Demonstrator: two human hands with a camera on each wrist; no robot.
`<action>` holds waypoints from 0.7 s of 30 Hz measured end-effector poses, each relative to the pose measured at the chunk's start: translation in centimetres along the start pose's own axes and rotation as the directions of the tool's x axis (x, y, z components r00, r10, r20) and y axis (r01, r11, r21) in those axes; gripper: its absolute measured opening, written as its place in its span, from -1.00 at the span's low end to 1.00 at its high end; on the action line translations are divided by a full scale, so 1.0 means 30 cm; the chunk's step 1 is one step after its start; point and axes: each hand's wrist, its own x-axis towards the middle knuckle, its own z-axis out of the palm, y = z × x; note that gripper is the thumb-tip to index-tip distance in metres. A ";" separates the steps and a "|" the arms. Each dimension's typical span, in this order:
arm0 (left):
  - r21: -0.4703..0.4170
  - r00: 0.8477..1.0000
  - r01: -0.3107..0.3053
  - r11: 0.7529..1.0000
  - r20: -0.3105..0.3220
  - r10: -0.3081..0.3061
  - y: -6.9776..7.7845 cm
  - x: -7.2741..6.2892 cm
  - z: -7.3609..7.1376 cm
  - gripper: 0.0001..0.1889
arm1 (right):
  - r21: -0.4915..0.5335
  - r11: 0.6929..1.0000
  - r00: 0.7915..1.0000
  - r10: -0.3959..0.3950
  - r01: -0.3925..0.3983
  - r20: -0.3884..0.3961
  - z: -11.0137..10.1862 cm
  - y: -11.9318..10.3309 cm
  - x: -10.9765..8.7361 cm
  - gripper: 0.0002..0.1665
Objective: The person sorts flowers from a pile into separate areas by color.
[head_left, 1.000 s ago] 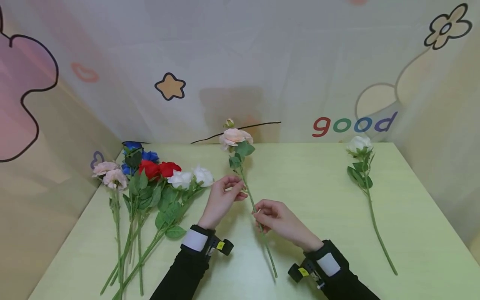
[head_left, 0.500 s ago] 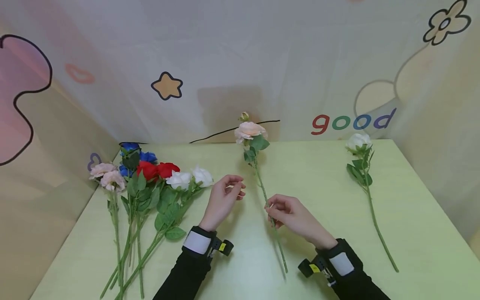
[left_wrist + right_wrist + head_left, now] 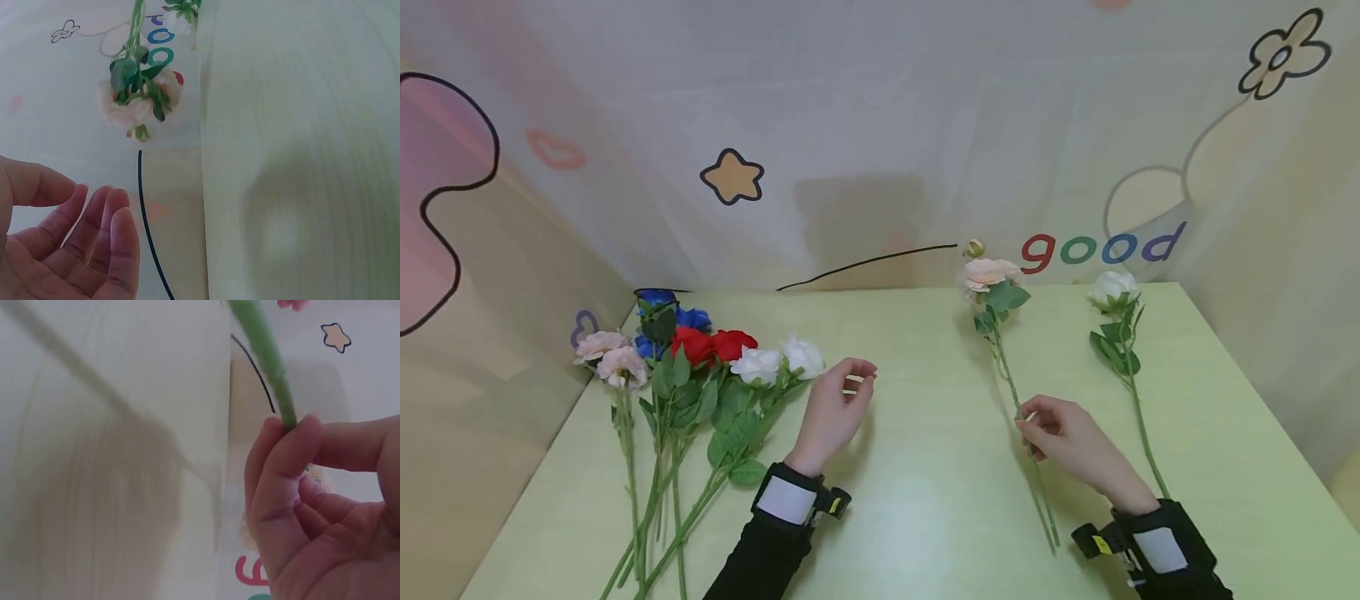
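My right hand pinches the green stem of a pale pink artificial flower between thumb and fingers. The flower has a small bud and green leaves, and its head points toward the back wall. In the right wrist view the stem runs between the fingertips. My left hand hovers over the table with loosely bent fingers and nothing in them, just right of two white flowers. The left wrist view shows this hand apart from any flower.
A bunch at the left of the table has pink flowers, red flowers and blue flowers, their stems crossing toward me. A single white flower lies at the right. A printed cloth wall stands behind the table.
The right hand has carried the pink flower from the middle rightward, close to the single white flower. My left hand, earlier at the stem, is now apart from it and slightly lower left.
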 end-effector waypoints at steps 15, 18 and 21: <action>0.083 1.000 -0.028 0.996 -0.004 0.029 -0.002 -0.010 -0.027 -0.79 | -0.276 0.953 0.992 0.118 -0.124 -0.037 -0.028 0.064 0.011 -0.79; 0.084 0.999 -0.037 0.996 -0.003 0.037 -0.001 -0.008 -0.028 -0.79 | -0.266 0.954 0.991 0.135 -0.134 -0.017 -0.026 0.063 0.014 -0.79; 0.083 0.999 -0.048 0.995 -0.002 0.048 0.002 -0.007 -0.029 -0.80 | -0.280 0.948 0.988 0.152 -0.152 -0.021 -0.026 0.059 0.015 -0.75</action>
